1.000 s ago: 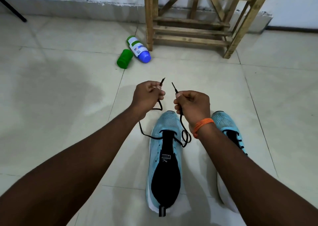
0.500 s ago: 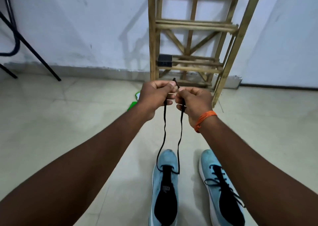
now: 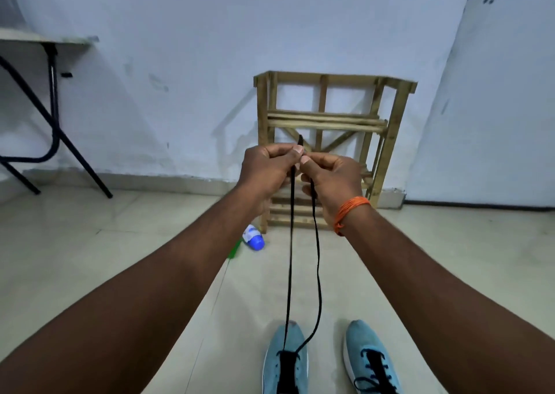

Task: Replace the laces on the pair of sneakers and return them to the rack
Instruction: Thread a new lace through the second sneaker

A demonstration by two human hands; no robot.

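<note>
While both hands pinch the lace, sneakers sit below.

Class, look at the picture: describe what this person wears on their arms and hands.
Both forearms are bare, with no sleeves in view. The left hand wears nothing: no glove, ring or watch shows. The right hand is also ungloved, but its wrist carries an orange thread band wound round several times.

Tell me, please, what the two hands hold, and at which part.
The black lace of one sneaker, near its two ends: the left hand pinches one end, the right hand the other.
</note>
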